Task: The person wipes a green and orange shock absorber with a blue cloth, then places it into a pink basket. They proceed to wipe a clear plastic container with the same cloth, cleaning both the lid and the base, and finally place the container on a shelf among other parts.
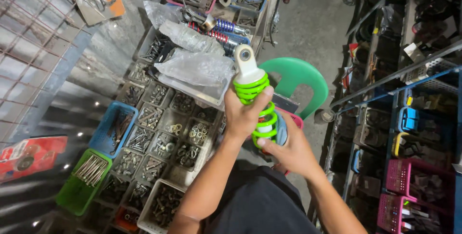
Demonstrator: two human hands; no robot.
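Observation:
A shock absorber (251, 84) with a bright green coil spring and a white top eyelet stands upright in front of me. My left hand (243, 113) wraps around its upper coils, thumb across the green spring. My right hand (288, 149) grips its lower end, where a grey body shows between the fingers. Both hands hold it above the edge of a parts table.
A divided tray of bolts, nuts and washers (163, 133) fills the table on the left, beside a blue basket (113, 128) and a green basket (84, 181). More shock absorbers (219, 28) and plastic bags (197, 65) lie behind. A green plastic chair (301, 77) stands behind; shelves (409, 118) line the right.

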